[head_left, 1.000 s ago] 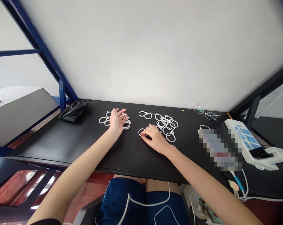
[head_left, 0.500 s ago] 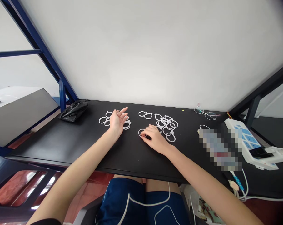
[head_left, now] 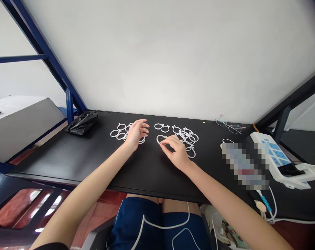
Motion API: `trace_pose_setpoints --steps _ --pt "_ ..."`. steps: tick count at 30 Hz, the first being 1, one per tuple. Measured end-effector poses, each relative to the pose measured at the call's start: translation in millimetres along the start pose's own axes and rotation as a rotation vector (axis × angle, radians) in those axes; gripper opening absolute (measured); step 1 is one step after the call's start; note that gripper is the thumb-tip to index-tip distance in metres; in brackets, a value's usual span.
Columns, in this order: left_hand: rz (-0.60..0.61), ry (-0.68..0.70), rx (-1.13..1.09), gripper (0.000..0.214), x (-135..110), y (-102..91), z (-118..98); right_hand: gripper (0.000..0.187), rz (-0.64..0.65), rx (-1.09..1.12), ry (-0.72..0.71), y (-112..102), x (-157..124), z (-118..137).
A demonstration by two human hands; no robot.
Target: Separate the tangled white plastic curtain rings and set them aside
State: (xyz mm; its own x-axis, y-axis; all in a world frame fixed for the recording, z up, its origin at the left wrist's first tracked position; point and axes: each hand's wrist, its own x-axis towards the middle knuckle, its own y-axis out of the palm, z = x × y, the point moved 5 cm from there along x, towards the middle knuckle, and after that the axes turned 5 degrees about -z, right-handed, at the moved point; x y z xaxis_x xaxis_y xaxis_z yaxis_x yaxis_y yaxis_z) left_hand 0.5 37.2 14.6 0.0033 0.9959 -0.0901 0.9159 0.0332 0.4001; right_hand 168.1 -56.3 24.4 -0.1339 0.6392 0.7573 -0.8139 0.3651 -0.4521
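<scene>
Between its thumb and fingers my right hand pinches a white curtain ring, which tilts up off the black table. Beside and partly behind that hand lies a pile of white rings with small eyelets, some hidden by the hand. My left hand is over another group of white rings, its fingers apart and pointing right; it covers part of the group, and I see nothing in it. A couple of linked or overlapping rings lie farther back, between the two groups.
On the black table a crumpled black plastic bag lies at the left. Eyeglasses, a blurred-out phone and a white power strip with cables are at the right. A wall stands behind.
My right hand has raised the pinched ring slightly from the table. My left hand has turned from palm up to sideways and shifted a little right.
</scene>
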Motion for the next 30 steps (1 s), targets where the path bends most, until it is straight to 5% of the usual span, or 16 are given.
trace_pose_setpoints --steps 5,9,22,30 --pt "0.432 -0.003 0.321 0.028 -24.7 30.9 16.2 0.013 -0.049 0.012 -0.049 -3.6 1.2 3.0" --pt "0.580 -0.002 0.402 0.036 -30.9 37.6 30.2 0.014 -0.017 0.019 -0.059 -1.9 0.6 2.3" --pt "0.484 -0.068 0.303 0.014 -22.7 28.4 26.0 0.011 0.032 0.054 -0.067 3.3 -1.1 3.6" --pt "0.477 -0.065 0.309 0.023 -16.6 24.6 30.2 0.014 -0.029 0.011 0.011 -0.2 0.0 -0.8"
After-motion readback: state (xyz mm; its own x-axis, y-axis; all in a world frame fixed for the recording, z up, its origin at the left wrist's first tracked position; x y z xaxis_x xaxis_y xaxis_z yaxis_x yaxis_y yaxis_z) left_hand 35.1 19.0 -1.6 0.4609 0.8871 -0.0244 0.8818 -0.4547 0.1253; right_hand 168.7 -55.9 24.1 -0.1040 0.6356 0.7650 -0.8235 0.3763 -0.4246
